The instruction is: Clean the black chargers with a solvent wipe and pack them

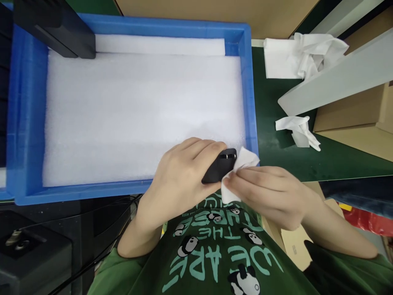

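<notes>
My left hand (187, 176) is closed around a small black device (220, 166) with a rounded, glossy end; its kind is not clear, and my fingers and palm hide part of it. Pinched in my right hand (270, 192) is a white tissue (244, 159), pressed against the device's right side. Both hands are above the front right edge of a blue plastic bin (251, 102). White foam sheeting (141, 110) lines the bin's bottom.
A tall black object (61, 28) stands at the bin's back left corner. To the right, a green table (267, 135) bears a stack of white tissues (281, 59), a crumpled tissue (299, 129) and a cardboard box (353, 110). A white panel (340, 76) slants across them.
</notes>
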The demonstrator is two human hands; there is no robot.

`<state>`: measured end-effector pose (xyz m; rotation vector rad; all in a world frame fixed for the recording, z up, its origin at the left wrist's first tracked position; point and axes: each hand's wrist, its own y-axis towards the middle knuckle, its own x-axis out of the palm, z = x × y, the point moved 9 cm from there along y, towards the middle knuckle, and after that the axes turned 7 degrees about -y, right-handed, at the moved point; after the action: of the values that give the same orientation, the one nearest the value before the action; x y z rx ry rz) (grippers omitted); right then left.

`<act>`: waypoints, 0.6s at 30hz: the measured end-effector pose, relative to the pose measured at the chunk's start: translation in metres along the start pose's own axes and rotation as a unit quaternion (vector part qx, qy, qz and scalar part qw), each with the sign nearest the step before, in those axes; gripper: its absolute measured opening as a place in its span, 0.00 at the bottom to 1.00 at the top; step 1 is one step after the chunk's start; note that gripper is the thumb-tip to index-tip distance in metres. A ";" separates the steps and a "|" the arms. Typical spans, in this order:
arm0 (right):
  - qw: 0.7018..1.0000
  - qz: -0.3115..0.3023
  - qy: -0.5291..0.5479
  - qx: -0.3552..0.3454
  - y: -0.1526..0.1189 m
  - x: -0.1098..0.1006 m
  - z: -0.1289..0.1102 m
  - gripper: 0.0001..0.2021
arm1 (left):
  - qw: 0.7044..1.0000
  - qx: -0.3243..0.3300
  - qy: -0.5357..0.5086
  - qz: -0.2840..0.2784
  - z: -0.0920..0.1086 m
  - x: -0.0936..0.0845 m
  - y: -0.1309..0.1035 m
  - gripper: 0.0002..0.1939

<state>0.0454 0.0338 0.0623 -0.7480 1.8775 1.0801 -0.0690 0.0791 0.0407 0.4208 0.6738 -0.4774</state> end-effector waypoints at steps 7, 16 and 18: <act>1.000 -0.024 -0.012 0.001 0.000 0.002 0.002 0.17 | 1.000 0.016 0.001 0.005 0.002 0.000 0.000 0.19; 0.999 -0.021 0.022 0.020 -0.002 -0.001 0.004 0.17 | 1.000 0.011 -0.004 0.002 0.001 0.001 0.002 0.18; 0.997 -0.044 0.027 0.051 -0.013 -0.006 0.009 0.17 | 1.000 0.009 0.003 0.003 0.002 0.000 0.002 0.20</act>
<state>0.0621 0.0359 0.0602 -0.7999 1.9117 0.9116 -0.0667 0.0799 0.0425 0.4414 0.6735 -0.4769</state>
